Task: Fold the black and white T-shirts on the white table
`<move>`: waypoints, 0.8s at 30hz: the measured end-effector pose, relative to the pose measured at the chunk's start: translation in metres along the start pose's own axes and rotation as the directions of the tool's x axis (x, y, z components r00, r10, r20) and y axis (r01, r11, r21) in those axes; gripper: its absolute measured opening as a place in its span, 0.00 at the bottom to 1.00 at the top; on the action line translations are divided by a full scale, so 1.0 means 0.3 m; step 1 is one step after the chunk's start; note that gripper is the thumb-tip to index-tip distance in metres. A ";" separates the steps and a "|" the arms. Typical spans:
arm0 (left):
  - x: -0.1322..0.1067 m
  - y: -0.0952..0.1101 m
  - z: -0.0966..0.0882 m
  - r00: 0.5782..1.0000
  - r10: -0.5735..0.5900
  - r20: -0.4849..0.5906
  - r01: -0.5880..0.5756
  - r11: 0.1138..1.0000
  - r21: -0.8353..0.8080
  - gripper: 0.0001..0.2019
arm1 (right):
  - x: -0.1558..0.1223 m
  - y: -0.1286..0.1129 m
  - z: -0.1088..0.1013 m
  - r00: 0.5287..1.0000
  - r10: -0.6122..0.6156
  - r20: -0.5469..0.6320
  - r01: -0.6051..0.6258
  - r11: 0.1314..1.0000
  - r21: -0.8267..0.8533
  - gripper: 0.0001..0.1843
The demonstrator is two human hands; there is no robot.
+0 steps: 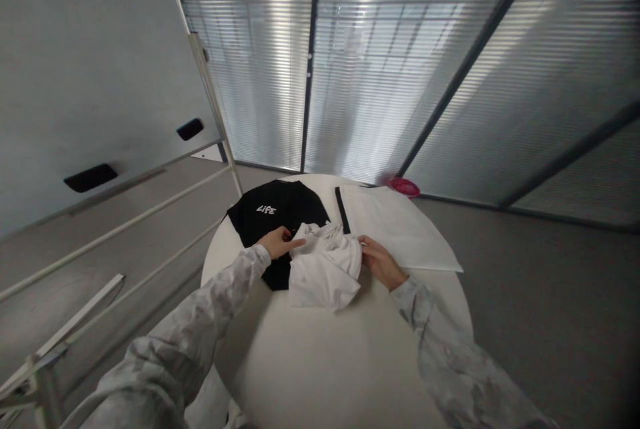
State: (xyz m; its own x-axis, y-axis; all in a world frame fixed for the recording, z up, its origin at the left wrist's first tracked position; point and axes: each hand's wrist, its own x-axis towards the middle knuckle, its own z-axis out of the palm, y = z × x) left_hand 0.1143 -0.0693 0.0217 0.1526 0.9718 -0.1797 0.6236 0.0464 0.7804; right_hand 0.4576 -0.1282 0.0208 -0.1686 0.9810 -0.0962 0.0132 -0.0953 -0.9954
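Note:
A crumpled white garment [325, 266] lies in the middle of a round white table [320, 356]. My left hand [281, 242] pinches its left upper edge, fingers closed on the cloth. My right hand [379, 261] grips its right side, fingers curled into the fabric. Under and behind the white garment lies a black T-shirt [277, 212] with white lettering, spread on the table's far left. A folded white garment [395, 222] with a black strip along its left edge lies flat at the far right.
A pink round object [403, 186] sits beyond the table's far edge. A whiteboard on a metal stand [100, 82] leans at the left. Glass walls with blinds [400, 69] close the room behind. Grey floor surrounds the table.

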 end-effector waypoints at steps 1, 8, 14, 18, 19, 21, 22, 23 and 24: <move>0.020 0.011 0.018 0.999 0.019 0.043 -0.021 0.999 0.045 0.28 | 0.001 0.009 0.006 1.000 0.007 -0.020 -0.007 0.999 -0.044 0.20; 0.019 0.056 0.026 0.967 0.191 0.170 -0.144 0.957 -0.253 0.28 | 0.005 0.026 0.034 0.999 -0.042 -0.028 0.012 0.737 -0.676 0.17; 0.030 0.078 -0.262 0.978 0.129 -0.164 -0.207 0.713 -0.670 0.32 | 0.141 -0.167 0.108 0.983 -0.183 -0.018 0.179 0.974 -0.142 0.22; 0.151 0.123 -0.489 0.907 0.126 -0.403 -0.398 0.575 -0.715 0.31 | 0.320 -0.262 0.246 0.913 -0.295 -0.283 0.344 0.928 0.141 0.25; 0.187 0.121 -0.527 0.885 0.132 -0.447 -0.439 0.558 -0.704 0.31 | 0.353 -0.262 0.283 0.895 -0.280 -0.347 0.353 0.920 0.168 0.25; 0.250 0.087 -0.566 0.855 0.111 -0.507 -0.458 0.621 -0.637 0.32 | 0.388 -0.230 0.347 0.877 -0.202 -0.435 0.306 0.934 0.185 0.24; 0.273 0.055 -0.566 0.854 0.070 -0.515 -0.408 0.706 -0.580 0.33 | 0.389 -0.202 0.370 0.881 -0.163 -0.445 0.262 0.950 0.171 0.23; 0.287 0.015 -0.555 0.859 0.014 -0.513 -0.320 0.796 -0.514 0.34 | 0.379 -0.169 0.386 0.901 -0.155 -0.404 0.222 0.967 0.123 0.22; 0.292 -0.031 -0.536 0.864 -0.053 -0.501 -0.204 0.873 -0.442 0.35 | 0.359 -0.135 0.395 0.931 -0.163 -0.325 0.190 0.981 0.051 0.20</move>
State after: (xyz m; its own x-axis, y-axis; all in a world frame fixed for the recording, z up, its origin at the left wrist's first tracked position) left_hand -0.0015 0.0527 0.0951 -0.2855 0.9527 0.1041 0.1744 -0.0552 0.9831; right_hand 0.3219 -0.0386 0.0510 0.1616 0.9842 0.0718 -0.0693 0.0839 -0.9941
